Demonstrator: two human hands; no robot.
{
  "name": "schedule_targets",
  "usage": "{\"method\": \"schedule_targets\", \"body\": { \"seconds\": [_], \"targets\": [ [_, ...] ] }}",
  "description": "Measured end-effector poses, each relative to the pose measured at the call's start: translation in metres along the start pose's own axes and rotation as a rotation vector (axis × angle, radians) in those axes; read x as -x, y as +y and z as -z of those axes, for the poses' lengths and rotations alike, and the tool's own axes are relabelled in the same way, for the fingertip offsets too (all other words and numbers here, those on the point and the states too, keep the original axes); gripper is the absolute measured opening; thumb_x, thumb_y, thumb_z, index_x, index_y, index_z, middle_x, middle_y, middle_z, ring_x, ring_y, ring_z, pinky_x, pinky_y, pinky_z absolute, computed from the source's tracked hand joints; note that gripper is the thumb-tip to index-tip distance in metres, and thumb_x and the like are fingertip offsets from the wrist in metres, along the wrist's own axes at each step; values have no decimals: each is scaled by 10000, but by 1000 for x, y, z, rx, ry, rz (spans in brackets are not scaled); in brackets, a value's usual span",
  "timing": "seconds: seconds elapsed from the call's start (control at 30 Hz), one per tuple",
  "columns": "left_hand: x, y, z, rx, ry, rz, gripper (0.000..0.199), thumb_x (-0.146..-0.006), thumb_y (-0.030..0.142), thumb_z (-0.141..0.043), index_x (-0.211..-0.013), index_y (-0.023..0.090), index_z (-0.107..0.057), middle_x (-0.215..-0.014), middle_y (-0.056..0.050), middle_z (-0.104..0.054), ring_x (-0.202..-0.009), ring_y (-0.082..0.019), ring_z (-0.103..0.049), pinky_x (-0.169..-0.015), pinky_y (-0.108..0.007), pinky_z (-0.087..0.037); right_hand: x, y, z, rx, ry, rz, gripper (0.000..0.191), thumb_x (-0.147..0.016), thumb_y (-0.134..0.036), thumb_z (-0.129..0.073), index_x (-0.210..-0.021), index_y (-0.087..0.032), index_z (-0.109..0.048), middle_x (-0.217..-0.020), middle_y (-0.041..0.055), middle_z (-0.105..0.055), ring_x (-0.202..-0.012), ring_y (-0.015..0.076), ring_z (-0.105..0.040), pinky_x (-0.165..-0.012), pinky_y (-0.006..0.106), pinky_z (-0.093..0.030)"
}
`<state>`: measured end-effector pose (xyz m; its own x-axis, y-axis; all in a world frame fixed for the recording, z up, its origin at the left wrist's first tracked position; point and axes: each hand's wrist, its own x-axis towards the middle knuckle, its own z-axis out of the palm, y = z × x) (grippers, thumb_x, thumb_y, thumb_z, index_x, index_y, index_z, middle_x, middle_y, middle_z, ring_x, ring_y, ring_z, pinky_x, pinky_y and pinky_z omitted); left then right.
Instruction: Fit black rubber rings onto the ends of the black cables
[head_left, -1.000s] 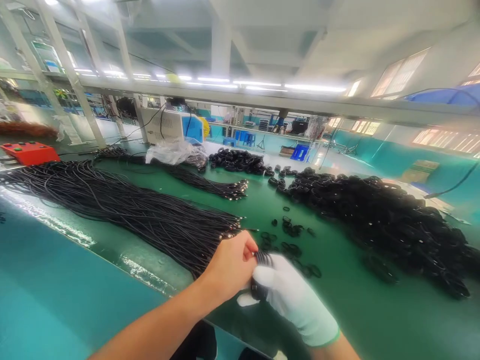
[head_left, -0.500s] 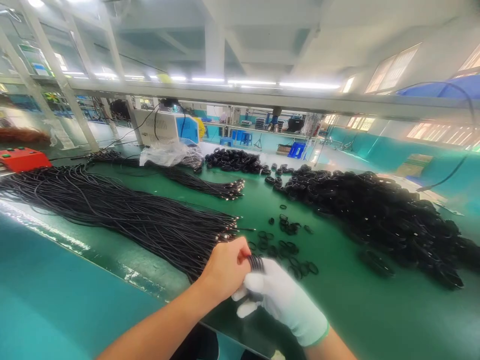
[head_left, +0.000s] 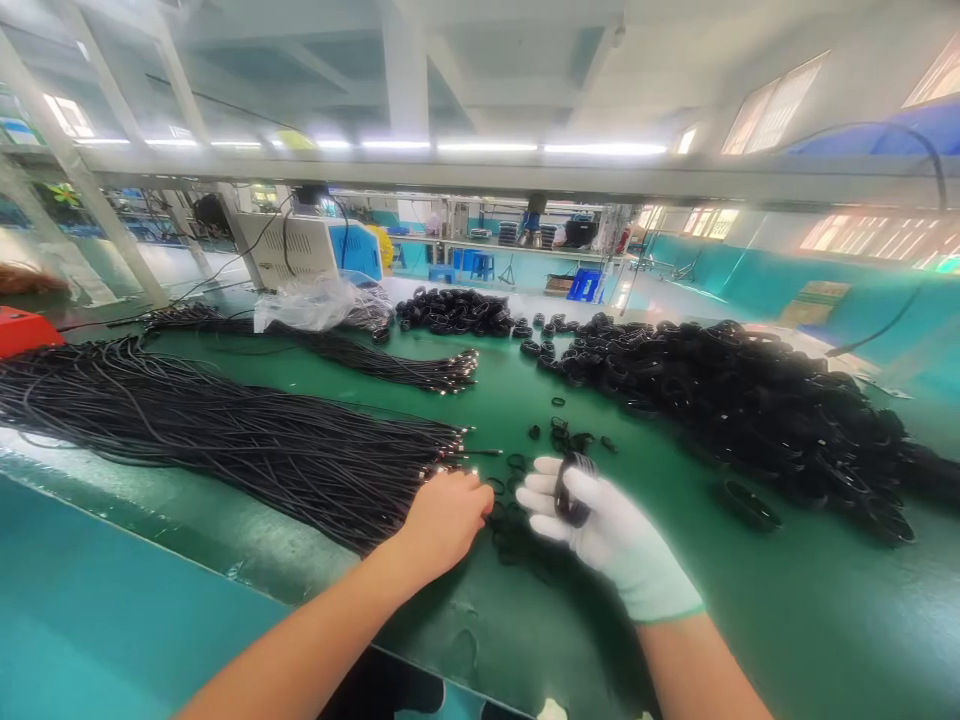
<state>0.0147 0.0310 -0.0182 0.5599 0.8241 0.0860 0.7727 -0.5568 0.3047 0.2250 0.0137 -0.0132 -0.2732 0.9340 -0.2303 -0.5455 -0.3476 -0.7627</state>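
Observation:
My right hand [head_left: 600,515], in a white glove, holds a coiled black cable [head_left: 573,490] above the green tabletop, the thumb across the coil and the other fingers spread behind it. My bare left hand [head_left: 448,515] is apart from it, beside the metal-tipped ends of a long bundle of black cables [head_left: 300,440]. Its fingers are curled together, and what they pinch, if anything, is hidden. Loose thin black rings [head_left: 516,480] lie on the table between and beyond my two hands.
A large heap of coiled black cables [head_left: 735,410] covers the right side. More coils [head_left: 454,312] and a smaller cable bundle [head_left: 405,368] lie farther back. Clear plastic bag [head_left: 311,305], grey-and-blue machine [head_left: 300,245] and red box [head_left: 26,330] stand left. A shelf beam [head_left: 465,175] crosses above.
My hands have moved apart. The gloved right hand has carried the coil right and slightly up, and the bare left hand has let go of it. The view has shifted slightly.

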Motion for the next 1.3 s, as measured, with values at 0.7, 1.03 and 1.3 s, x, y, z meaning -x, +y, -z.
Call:
{"method": "schedule_targets", "body": {
  "seconds": [0.7,1.03,1.3],
  "targets": [
    [19,26,15,1584,-45,222,249,-753,451,-522,-769,204,-492,-725,18,-528,-470,-82,-329,-456,-226,-272,6,29,-30,-95,-365,-47,476,-486,-368,-748,-845,-208,-480,-597,-62,-485,-373,57,-386,-293,155,-245],
    [15,15,69,421,-257,-1,61,-690,247,-583,-658,225,-630,-684,34,-608,-676,-150,-514,-586,-216,-302,6,23,-35,120,-404,41,291,-569,-142,-654,-832,-121,-533,-458,-25,-527,-313,101,-453,-252,167,-340],
    [9,16,76,447,-107,31,477,-612,301,-697,-1085,332,-639,-866,39,-664,-887,-201,-527,-716,-233,-364,7,23,-40,403,-109,95,563,-635,-161,-640,-1162,-124,-446,-637,-14,-587,-425,99,-512,-317,174,-400]
  ]
}}
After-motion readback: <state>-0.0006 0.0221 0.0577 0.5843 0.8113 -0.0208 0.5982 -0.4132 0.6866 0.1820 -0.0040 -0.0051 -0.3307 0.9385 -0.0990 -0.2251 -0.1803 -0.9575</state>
